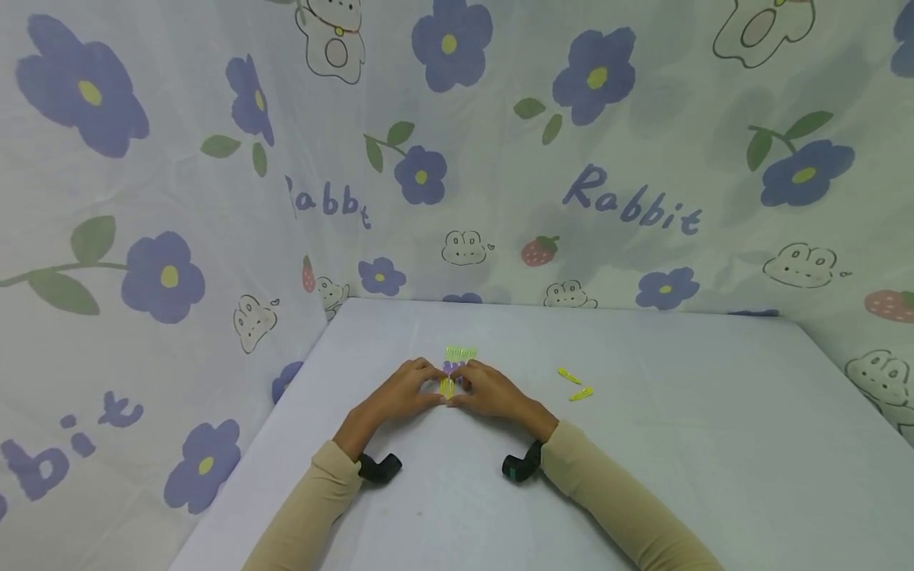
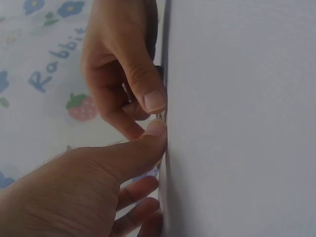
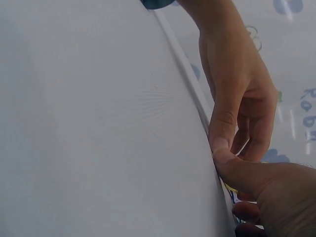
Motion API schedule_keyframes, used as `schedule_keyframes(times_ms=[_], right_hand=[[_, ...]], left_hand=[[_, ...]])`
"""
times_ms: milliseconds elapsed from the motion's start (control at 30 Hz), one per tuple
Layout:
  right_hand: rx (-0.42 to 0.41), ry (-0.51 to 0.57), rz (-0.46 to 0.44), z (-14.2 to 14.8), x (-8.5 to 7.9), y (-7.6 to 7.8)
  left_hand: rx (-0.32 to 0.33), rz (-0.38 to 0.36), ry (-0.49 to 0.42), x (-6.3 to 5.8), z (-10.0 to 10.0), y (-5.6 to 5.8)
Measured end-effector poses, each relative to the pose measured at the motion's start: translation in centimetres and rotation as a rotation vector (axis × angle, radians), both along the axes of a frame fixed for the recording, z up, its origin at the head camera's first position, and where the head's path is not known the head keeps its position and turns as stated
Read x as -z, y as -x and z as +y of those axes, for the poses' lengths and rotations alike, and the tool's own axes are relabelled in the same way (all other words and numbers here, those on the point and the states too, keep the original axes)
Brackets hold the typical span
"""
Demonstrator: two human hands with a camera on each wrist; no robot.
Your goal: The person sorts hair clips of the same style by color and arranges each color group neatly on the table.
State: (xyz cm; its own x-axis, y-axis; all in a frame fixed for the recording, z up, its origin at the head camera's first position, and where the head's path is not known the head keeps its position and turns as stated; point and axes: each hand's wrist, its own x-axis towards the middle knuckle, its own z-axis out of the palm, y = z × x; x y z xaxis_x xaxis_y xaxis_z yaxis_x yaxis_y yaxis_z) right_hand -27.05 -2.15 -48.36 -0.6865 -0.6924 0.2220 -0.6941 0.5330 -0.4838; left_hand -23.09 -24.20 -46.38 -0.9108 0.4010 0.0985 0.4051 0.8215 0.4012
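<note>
Mid-table in the head view lies a small card of hair clips [image 1: 447, 388], yellow at its near end, with purple shapes [image 1: 457, 367] in its middle and a pale yellow striped row [image 1: 460, 352] at the far end. My left hand [image 1: 408, 388] holds it from the left, thumb at the near edge and fingertips over the purple part. From the right, my right hand [image 1: 493, 391] holds it the same way. Both thumbs meet tip to tip, as the left wrist view shows with the left thumb [image 2: 148, 136]. The fingers hide much of the card.
Two loose yellow hair clips, a farther one [image 1: 569, 376] and a nearer one [image 1: 581, 393], lie to the right of my right hand. A white cloth covers the table [image 1: 678, 444]. Printed curtains [image 1: 500, 159] hang behind and at the left.
</note>
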Motion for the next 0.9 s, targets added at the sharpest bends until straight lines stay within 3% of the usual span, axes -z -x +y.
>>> schedule_keyframes(times_ms=[500, 900], right_hand=[[-0.018, 0.010, -0.059, 0.4, -0.8, -0.3], [0.031, 0.035, -0.067, 3.6, -2.9, -1.0]], left_hand=[[0.009, 0.002, -0.007, 0.0, 0.0, -0.1], [-0.033, -0.025, -0.001, 0.2, 0.0, 0.1]])
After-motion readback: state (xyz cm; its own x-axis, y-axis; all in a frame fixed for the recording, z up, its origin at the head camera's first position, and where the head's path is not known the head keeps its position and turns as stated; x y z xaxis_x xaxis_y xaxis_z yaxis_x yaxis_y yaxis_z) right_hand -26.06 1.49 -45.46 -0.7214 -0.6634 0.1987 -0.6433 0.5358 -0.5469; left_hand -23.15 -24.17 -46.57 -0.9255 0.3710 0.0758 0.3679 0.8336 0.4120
